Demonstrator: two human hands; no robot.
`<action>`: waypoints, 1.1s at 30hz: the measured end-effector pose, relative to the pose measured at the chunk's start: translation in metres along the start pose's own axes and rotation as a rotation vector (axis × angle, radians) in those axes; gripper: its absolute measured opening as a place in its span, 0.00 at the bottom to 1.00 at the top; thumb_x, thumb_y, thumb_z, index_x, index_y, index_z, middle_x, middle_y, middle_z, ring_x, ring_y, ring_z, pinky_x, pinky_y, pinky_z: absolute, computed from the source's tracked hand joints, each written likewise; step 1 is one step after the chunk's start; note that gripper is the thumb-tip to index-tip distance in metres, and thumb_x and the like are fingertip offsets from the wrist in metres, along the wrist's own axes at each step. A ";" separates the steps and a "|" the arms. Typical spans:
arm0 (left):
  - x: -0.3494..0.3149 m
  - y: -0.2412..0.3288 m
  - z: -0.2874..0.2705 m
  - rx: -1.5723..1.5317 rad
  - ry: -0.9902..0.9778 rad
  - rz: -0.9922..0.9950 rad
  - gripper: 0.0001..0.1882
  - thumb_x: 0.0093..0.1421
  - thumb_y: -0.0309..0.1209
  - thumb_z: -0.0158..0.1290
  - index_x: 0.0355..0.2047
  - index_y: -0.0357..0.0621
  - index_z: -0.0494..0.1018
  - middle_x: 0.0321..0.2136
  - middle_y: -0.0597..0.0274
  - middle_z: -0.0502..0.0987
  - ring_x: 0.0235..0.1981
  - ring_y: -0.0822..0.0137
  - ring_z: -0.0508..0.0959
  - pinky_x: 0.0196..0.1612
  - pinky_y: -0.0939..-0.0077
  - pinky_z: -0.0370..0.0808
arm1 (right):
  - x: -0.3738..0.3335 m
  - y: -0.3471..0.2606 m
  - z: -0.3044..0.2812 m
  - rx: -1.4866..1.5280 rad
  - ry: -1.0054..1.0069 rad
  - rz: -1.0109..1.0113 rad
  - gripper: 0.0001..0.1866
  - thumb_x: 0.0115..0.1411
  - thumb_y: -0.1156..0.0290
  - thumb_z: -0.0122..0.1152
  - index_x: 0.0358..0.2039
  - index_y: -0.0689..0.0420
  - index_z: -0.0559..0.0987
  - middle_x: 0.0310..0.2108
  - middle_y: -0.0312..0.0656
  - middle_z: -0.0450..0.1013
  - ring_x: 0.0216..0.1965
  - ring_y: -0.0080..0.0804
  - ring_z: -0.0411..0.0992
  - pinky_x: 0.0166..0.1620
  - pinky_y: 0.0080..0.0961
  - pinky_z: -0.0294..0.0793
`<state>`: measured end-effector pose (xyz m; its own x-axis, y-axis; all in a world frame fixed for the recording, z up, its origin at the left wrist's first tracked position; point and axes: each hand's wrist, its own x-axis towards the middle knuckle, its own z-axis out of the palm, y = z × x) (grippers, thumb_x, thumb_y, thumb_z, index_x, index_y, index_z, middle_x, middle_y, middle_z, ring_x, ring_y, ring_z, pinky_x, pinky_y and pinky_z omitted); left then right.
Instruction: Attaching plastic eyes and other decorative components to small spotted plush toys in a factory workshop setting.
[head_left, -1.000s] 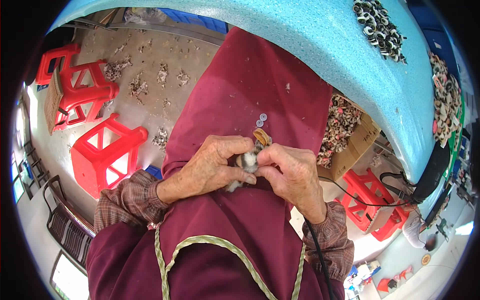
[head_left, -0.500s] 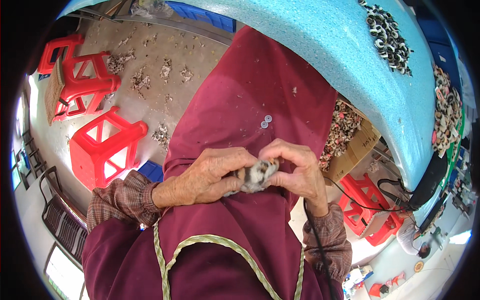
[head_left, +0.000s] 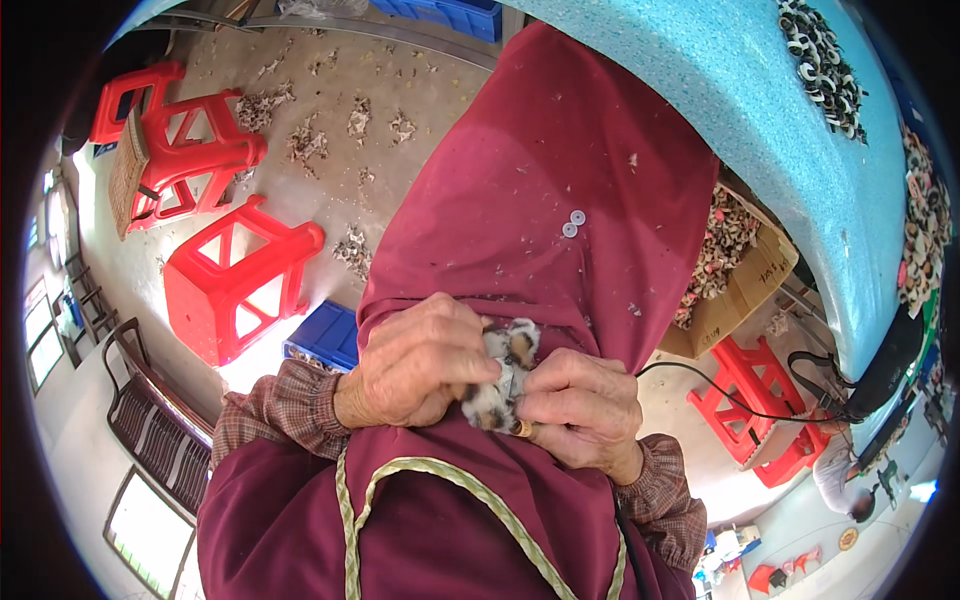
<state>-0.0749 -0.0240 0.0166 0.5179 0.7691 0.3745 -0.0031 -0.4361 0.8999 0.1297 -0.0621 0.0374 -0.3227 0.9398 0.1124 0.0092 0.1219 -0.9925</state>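
Observation:
A small furry plush piece point(head_left: 497, 385) in white, grey, black and tan lies over my maroon apron point(head_left: 480, 270), between my two hands. My left hand point(head_left: 422, 362) grips it from the left, fingers curled and thumb hidden. From the right, my right hand point(head_left: 582, 405) pinches its lower edge, where a small tan bit shows by the fingertips. Two pale round discs with centre holes, an upper disc point(head_left: 577, 217) and a lower disc point(head_left: 569, 230), rest on the apron beyond my hands. Loose fluff is scattered around them.
A blue speckled table point(head_left: 720, 80) curves along the right, bearing a heap of black-and-white pieces point(head_left: 825, 70) and a plush pile point(head_left: 925, 225). Below it stands a cardboard box point(head_left: 745, 300) of plush pieces. Red stools point(head_left: 235, 285) and a blue crate point(head_left: 325, 335) are left. Another person point(head_left: 835, 475) is far right.
The plush piece has been turned, and a paler grey side shows now. My left hand has come over it, while my right hand has moved lower. The whole view has shifted slightly.

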 end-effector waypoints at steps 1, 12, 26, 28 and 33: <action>0.002 -0.002 0.000 0.000 -0.001 0.002 0.03 0.58 0.21 0.48 0.32 0.35 0.70 0.28 0.53 0.72 0.27 0.58 0.75 0.29 0.66 0.73 | -0.001 -0.001 0.000 0.020 -0.025 0.053 0.13 0.36 0.82 0.66 0.27 0.59 0.76 0.26 0.40 0.71 0.24 0.34 0.72 0.26 0.26 0.72; -0.002 -0.007 0.002 -0.361 -0.226 -0.466 0.10 0.49 0.17 0.55 0.32 0.39 0.70 0.29 0.60 0.75 0.31 0.64 0.76 0.33 0.73 0.73 | 0.022 0.062 -0.055 -0.524 0.132 0.346 0.05 0.50 0.81 0.57 0.29 0.61 0.78 0.27 0.46 0.74 0.30 0.42 0.75 0.34 0.30 0.74; 0.007 -0.009 0.008 -0.181 -0.086 -0.053 0.12 0.39 0.17 0.55 0.28 0.38 0.73 0.24 0.59 0.72 0.24 0.60 0.75 0.25 0.71 0.72 | 0.052 0.115 -0.063 -0.916 0.058 0.133 0.05 0.48 0.77 0.60 0.28 0.57 0.76 0.25 0.43 0.72 0.27 0.39 0.73 0.29 0.33 0.73; 0.007 -0.010 0.008 -0.170 -0.076 -0.042 0.12 0.40 0.18 0.55 0.28 0.38 0.74 0.24 0.59 0.72 0.23 0.60 0.74 0.25 0.71 0.72 | 0.056 0.077 -0.054 -0.647 0.117 0.226 0.05 0.49 0.77 0.61 0.29 0.57 0.77 0.26 0.40 0.72 0.26 0.33 0.72 0.29 0.28 0.72; 0.009 -0.012 0.009 -0.150 -0.083 -0.042 0.11 0.40 0.18 0.56 0.28 0.37 0.74 0.25 0.59 0.72 0.23 0.62 0.74 0.25 0.71 0.73 | 0.028 0.023 -0.016 0.314 0.095 0.557 0.04 0.54 0.81 0.60 0.32 0.62 0.78 0.28 0.31 0.73 0.28 0.10 0.68 0.30 0.09 0.67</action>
<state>-0.0623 -0.0159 0.0069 0.5893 0.7413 0.3213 -0.1042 -0.3246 0.9401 0.1365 -0.0278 0.0182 -0.2642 0.8611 -0.4344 -0.1309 -0.4783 -0.8684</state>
